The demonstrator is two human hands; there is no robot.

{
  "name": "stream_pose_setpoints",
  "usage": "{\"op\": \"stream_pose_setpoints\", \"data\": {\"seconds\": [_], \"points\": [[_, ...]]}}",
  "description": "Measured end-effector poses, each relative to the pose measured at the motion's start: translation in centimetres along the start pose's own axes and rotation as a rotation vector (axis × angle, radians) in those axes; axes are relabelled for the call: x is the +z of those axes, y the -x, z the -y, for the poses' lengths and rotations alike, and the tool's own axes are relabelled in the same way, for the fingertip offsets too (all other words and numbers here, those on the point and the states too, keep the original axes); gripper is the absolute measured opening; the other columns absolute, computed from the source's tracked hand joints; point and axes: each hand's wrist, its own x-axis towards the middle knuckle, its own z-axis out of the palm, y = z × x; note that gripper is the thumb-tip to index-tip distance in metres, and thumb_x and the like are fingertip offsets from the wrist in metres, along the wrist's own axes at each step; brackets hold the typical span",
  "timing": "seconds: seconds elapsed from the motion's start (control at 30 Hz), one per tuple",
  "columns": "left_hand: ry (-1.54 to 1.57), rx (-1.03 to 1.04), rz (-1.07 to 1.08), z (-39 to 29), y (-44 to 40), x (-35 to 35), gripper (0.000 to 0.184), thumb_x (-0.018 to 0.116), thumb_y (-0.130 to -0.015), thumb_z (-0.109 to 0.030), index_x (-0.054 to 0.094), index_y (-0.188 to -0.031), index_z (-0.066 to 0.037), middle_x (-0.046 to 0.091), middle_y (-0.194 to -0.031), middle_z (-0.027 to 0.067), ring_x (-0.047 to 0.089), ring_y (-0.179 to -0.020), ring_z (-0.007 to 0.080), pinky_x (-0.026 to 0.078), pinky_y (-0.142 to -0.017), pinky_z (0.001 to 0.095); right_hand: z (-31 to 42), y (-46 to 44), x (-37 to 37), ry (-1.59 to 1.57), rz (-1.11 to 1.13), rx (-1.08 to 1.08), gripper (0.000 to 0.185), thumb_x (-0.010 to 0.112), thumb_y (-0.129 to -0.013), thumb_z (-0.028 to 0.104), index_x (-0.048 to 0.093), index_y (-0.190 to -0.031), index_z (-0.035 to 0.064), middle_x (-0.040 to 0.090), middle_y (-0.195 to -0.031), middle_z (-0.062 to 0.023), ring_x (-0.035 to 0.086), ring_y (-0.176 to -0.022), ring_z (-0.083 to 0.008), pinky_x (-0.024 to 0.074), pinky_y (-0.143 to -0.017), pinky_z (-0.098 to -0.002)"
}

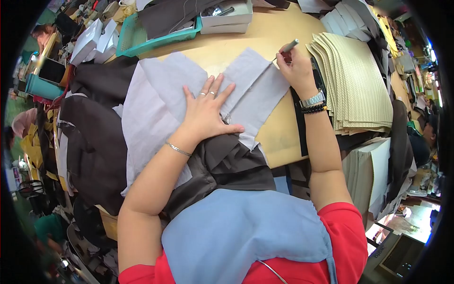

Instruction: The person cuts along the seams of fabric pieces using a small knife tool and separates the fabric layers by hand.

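My left hand (208,106) lies flat with fingers spread on light grey fabric (156,94), pressing it to the tabletop. A dark seam or slit runs diagonally across the right part of this fabric. Between thumb and fingers, my right hand (295,68) grips a pen (289,46), its greenish-grey barrel slanting up to the right. That hand is at the upper right edge of the fabric, near the end of the dark line. The pen's tip is hard to make out. Dark brown fabric (231,158) is bunched below my left hand, reaching toward my lap.
On the right stands a stack of cream textured sheets (352,85), with white sheets (366,165) below it. A teal basket (135,40) and a white box (227,21) stand at the back of the yellowish table (274,23). More dark fabric (94,137) hangs at left. People sit farther off.
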Motion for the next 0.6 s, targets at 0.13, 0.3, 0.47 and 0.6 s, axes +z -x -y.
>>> {"op": "stream_pose_setpoints", "data": {"seconds": [0.13, 0.3, 0.47, 0.6], "points": [[-0.011, 0.008, 0.01, 0.1, 0.2, -0.1, 0.117, 0.066, -0.058, -0.086, 0.041, -0.152, -0.022, 0.025, -0.163, 0.0147, 0.022, -0.151, 0.0346, 0.011, -0.103, 0.0829, -3.3, -1.4, -1.1, 0.322, -0.127, -0.002, 0.015, 0.065, -0.09, 0.013, 0.061, -0.1, 0.003, 0.069, -0.076, -0.0164, 0.07, -0.069, -0.0322, 0.055, -0.064, -0.0403], [-0.021, 0.004, 0.075, 0.1, 2.0, -0.9, 0.116, 0.067, -0.059, -0.084, 0.04, -0.153, -0.022, 0.023, -0.164, 0.0141, 0.02, -0.151, 0.0346, 0.013, -0.103, 0.0827, -4.6, -1.0, -4.9, 0.293, 0.028, 0.119, 0.016, 0.062, -0.091, 0.015, 0.064, -0.101, 0.0032, 0.069, -0.079, -0.02, 0.068, -0.076, -0.0383, 0.0543, -0.071, -0.0458], [-0.036, -0.031, 0.113, 0.6, 4.5, -1.8, 0.115, 0.069, -0.06, -0.083, 0.04, -0.152, -0.022, 0.023, -0.164, 0.014, 0.02, -0.151, 0.0353, 0.013, -0.103, 0.0823, -4.3, 2.9, -4.9, 0.411, 0.269, 0.23, 0.022, 0.066, -0.088, 0.013, 0.064, -0.107, 0.0034, 0.07, -0.087, -0.0211, 0.068, -0.083, -0.0372, 0.0532, -0.077, -0.0464], [-0.069, -0.047, 0.141, 0.0, 4.2, -3.6, 0.105, 0.071, -0.064, -0.078, 0.048, -0.147, -0.019, 0.029, -0.161, 0.015, 0.024, -0.15, 0.0352, 0.013, -0.105, 0.0803, -2.0, 4.4, -4.3, 0.208, 0.109, 0.131, 0.023, 0.069, -0.086, 0.015, 0.066, -0.106, 0.0029, 0.07, -0.09, -0.0181, 0.067, -0.085, -0.0352, 0.0529, -0.077, -0.0427]]}}
